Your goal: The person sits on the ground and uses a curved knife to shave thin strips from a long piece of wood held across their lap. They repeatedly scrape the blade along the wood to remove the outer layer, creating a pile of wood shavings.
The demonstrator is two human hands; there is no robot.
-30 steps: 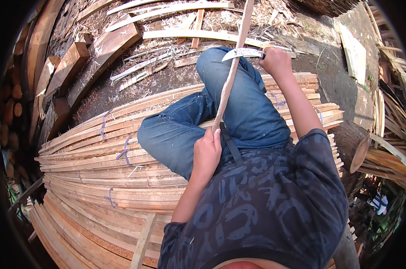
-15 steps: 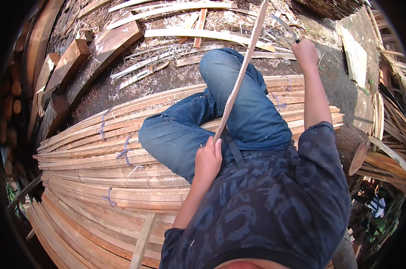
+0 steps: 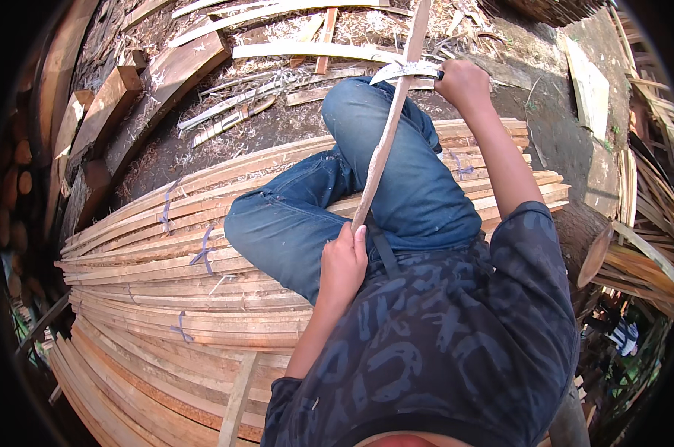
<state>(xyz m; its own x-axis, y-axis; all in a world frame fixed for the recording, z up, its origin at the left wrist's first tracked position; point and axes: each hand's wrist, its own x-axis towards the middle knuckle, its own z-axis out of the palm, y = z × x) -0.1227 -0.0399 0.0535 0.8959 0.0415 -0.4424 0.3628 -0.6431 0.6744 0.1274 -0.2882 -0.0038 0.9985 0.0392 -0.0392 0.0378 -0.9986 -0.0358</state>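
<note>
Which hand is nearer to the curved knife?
Right. The right hand holds the knife by its handle; the left hand is farther, gripping the wooden stick's lower end.

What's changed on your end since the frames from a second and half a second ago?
Since half a second ago, the right hand swung left, bringing the curved knife back across the wooden stick, much as a second ago. The stick's upper end tilted slightly left. Nothing was newly gripped or released; the left hand still holds the stick's near end.
</note>
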